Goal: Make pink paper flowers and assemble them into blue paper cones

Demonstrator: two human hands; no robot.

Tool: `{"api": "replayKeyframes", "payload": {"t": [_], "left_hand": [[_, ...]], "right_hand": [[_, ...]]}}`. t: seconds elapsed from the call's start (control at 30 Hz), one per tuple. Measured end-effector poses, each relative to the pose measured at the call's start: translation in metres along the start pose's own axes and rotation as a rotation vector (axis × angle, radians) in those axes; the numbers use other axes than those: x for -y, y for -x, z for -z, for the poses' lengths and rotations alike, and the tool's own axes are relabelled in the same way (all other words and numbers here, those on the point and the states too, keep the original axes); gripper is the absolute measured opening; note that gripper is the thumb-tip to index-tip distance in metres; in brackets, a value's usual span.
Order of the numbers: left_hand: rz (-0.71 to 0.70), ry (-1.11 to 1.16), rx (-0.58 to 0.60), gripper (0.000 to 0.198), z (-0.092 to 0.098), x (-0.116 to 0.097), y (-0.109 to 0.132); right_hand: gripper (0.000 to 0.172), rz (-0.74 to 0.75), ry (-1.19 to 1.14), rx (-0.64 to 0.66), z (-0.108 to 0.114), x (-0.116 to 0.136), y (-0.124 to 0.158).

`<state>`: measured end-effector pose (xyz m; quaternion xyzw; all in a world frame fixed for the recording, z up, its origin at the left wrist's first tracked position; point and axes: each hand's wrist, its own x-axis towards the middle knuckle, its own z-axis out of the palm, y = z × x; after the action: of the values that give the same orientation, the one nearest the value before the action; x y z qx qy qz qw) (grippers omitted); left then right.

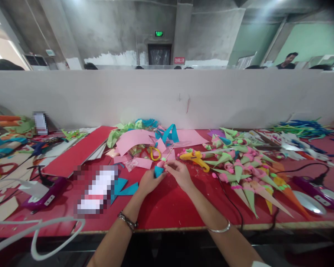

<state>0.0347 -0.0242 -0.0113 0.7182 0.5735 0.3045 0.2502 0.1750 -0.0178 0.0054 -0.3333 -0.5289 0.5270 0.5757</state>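
Has a red-topped worktable (169, 211) against a white partition (122, 92); beyond, a patchy grey wall (128, 29), dark doorway (159, 55) under lit exit sign (159, 33), pale green wall (308, 40) at right.

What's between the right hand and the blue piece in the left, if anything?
Nothing visible blocks it: the right hand is right beside the blue piece in the left hand. The yellow glue gun lies beyond and to the right, outside that gap. Fingertip contact is too small to tell.
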Motion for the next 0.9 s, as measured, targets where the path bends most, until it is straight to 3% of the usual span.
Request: {"api": "replayKeyframes", "payload": {"t": [0.23,0.43,0.53,0.7,0.9], "left_hand": [[-0.091,0.171,0.064,0.031,0.0025,-0.0077,0.0027],[-0.045,0.219,0.035,0.037,0.002,-0.0048,0.0],[-0.041,0.232,0.03,0.037,0.0022,-0.0053,0.0],[-0.098,0.261,0.06,0.034,0.0025,-0.0069,0.0012],[-0.089,0.312,0.066,0.034,0.0022,-0.006,0.0015]], "right_hand": [[0.012,0.015,0.08,0.004,0.0014,0.001,-0.0006],[0.016,0.066,0.084,-0.085,0.002,0.0003,-0.0021],[0.012,0.092,0.149,-0.031,0.0016,0.0012,-0.0003],[0.004,0.273,0.323,0.021,0.0007,0.0047,0.003],[0.007,0.28,0.369,0.064,0.0007,0.0056,0.0034]]}}
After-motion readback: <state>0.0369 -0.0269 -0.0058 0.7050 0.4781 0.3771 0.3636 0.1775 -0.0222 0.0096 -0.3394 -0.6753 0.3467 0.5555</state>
